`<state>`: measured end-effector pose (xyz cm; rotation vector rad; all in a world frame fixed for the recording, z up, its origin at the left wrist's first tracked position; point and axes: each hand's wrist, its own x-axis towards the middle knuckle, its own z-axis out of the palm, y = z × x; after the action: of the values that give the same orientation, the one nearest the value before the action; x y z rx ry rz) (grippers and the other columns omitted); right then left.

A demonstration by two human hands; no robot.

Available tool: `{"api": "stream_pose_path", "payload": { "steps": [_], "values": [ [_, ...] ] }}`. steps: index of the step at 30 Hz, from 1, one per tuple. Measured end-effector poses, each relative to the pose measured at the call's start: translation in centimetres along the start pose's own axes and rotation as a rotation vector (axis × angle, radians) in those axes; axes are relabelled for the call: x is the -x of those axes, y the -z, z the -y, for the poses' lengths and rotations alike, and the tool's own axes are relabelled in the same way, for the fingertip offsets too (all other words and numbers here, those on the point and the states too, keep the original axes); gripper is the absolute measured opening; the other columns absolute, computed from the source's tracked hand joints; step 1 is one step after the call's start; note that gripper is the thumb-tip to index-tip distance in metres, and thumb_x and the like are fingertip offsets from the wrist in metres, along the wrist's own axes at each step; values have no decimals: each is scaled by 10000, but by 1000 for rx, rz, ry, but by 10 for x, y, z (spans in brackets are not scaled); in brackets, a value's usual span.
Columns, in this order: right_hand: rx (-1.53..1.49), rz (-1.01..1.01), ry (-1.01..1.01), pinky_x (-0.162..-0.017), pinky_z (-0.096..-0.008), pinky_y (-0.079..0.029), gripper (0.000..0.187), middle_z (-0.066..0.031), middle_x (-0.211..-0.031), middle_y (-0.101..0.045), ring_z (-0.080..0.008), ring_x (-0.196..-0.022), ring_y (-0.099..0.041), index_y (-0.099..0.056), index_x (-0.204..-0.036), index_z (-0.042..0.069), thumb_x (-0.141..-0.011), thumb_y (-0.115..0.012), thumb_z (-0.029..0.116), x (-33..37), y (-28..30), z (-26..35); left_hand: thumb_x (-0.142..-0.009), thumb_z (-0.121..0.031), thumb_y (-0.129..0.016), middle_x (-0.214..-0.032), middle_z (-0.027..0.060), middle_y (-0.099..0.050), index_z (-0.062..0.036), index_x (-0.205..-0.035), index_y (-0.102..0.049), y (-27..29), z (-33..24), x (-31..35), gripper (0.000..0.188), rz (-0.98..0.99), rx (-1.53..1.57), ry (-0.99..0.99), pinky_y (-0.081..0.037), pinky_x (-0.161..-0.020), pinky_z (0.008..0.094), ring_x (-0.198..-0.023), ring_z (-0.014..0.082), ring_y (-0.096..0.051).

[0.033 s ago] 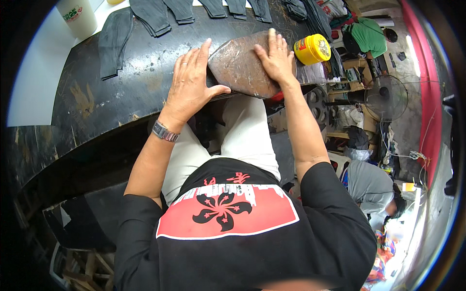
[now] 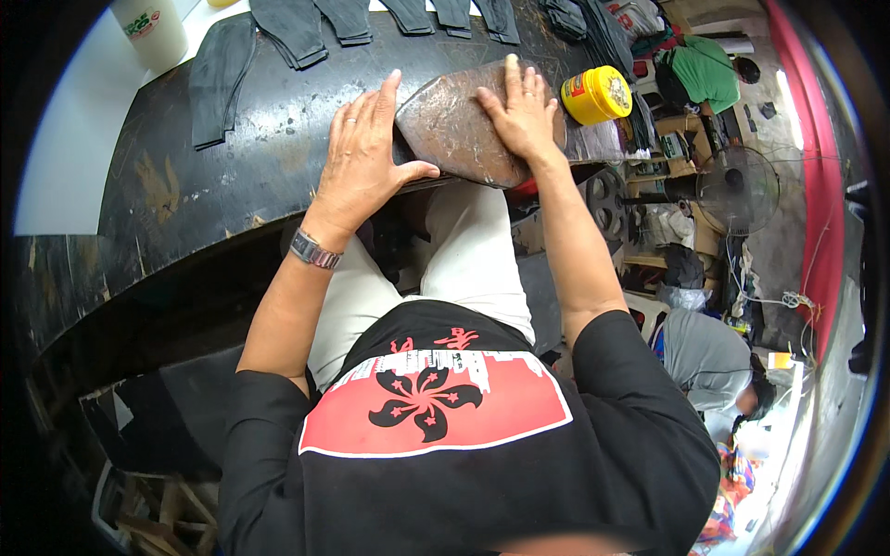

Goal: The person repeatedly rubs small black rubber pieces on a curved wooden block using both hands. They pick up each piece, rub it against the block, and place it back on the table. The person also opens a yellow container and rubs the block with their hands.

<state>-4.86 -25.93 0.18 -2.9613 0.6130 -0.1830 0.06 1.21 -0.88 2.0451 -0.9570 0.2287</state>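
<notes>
A worn, dark brown slab [image 2: 454, 130], angular with a shiny scuffed top, lies at the near edge of the black table; I cannot tell its material. My right hand [image 2: 524, 109] rests flat on the slab's right part, fingers stretched away from me. My left hand [image 2: 364, 144] is open beside the slab's left side, its thumb reaching toward the slab's near left edge. Whether that thumb touches the slab is hard to tell. Just right of the slab stands a yellow plastic jar [image 2: 595, 95] with small bits visible at its top.
Folded dark cloth pieces [image 2: 287, 35] lie along the table's far side, with more dark cloth [image 2: 607, 42] at the far right. A white container [image 2: 151, 35] stands far left. To the right are a fan [image 2: 735, 188] and two people, in green [image 2: 702, 72] and grey [image 2: 709, 357].
My right hand has shifted slightly to the left on the slab. My left hand has barely moved.
</notes>
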Motion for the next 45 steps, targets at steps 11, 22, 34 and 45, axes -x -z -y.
{"api": "stream_pose_path", "payload": {
  "steps": [11, 22, 34, 45],
  "values": [
    [-240, 82, 729, -1173, -637, -125, 679, -247, -1572, -311, -392, -1483, -252, -222, -1582, 153, -1019, -451, 456, 83, 11, 67, -598, -527, -882, -1310, 131, -598, -117, -1536, -323, -8, 2, 1, 1166, -178, -171, 68, -291, -1130, 551, -1310, 297, -493],
    [-202, 25, 512, -1156, -680, -88, 706, -208, -1611, -255, -381, -1499, -218, -191, -1591, 173, -1015, -440, 495, 40, 2, 61, -621, -552, -854, -1346, 124, -605, -111, -1332, -619, -4, 10, -2, 869, 58, -140, 30, -227, -1179, 554, -1339, 283, -483],
    [-510, 215, 811, -1172, -608, -181, 720, -263, -1532, -363, -371, -1460, -307, -252, -1574, 130, -987, -551, 420, 96, 27, 49, -612, -537, -864, -1446, 149, -500, -97, -1448, -472, -1, 3, -4, 1023, -4, -167, 57, -228, -1178, 530, -1375, 308, -433],
    [-50, -159, 249, -1154, -648, -155, 765, -291, -1558, -291, -428, -1465, -251, -211, -1590, 184, -983, -467, 573, 6, 17, -38, -579, -639, -842, -1425, 156, -529, -89, -1437, -494, -6, 0, -2, 1078, 7, -222, 50, -224, -1178, 535, -1354, 318, -456]
  ]
}}
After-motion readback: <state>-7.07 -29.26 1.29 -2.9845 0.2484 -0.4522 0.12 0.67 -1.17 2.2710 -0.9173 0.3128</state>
